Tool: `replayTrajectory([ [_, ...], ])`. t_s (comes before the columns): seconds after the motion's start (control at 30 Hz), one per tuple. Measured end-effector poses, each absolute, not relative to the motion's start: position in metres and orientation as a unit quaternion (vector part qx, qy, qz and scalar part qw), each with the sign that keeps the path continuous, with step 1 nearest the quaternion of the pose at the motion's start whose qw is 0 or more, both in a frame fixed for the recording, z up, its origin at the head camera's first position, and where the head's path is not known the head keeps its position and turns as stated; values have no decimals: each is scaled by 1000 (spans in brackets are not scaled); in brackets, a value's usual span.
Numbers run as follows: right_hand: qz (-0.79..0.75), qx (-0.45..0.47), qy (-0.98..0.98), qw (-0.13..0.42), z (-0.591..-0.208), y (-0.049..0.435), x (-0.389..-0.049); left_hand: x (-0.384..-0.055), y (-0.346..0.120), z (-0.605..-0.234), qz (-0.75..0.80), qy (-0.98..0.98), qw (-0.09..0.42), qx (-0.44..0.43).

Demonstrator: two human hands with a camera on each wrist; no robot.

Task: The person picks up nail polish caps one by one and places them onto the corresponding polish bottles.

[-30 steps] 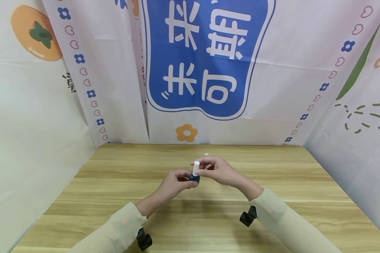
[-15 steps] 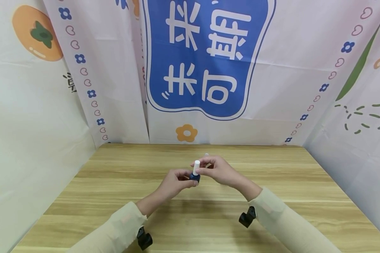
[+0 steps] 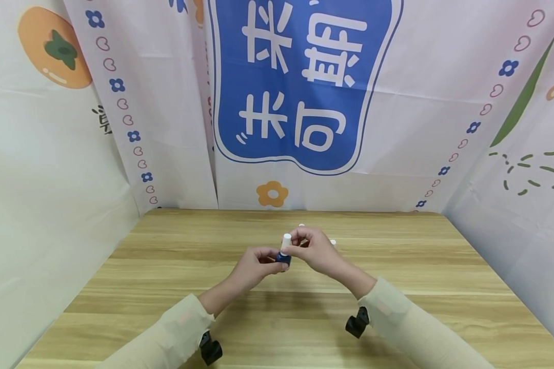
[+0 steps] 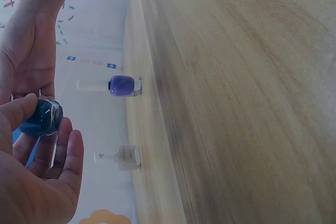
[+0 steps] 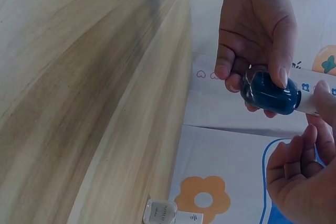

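A dark blue nail polish bottle (image 3: pixel 283 259) with a tall white cap (image 3: pixel 286 244) is held up over the table, tilted slightly. My left hand (image 3: pixel 253 267) grips the glass between thumb and fingers. The thumb and fingers of my right hand (image 3: pixel 318 252) pinch the cap from the other side. In the right wrist view the blue glass (image 5: pixel 273 94) and the lower end of its cap show between both hands, with the cap seated on the neck.
Behind the hands, a purple nail polish bottle (image 4: pixel 122 85) and a clear one (image 4: pixel 127 158) stand upright on the wooden table (image 3: pixel 175 241). In the head view their white caps barely show past my right hand. Printed cloth walls (image 3: pixel 397 169) surround the table's back and sides.
My right hand and forearm have shifted slightly left, the fingers turning a little around the cap. Another white cap now shows behind that hand. The left hand stays in place.
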State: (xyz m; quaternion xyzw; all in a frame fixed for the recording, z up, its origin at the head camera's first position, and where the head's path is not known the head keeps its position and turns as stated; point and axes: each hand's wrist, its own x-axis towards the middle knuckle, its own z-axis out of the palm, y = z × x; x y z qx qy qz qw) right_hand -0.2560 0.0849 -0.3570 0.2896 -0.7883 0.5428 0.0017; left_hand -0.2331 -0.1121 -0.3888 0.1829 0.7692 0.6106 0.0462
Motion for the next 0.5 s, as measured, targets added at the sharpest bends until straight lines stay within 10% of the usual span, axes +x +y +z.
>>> replayTrajectory([
  [0.5,533,273,-801,-5,-360,85,-254,-231,-110,-390,601,775,31,191],
])
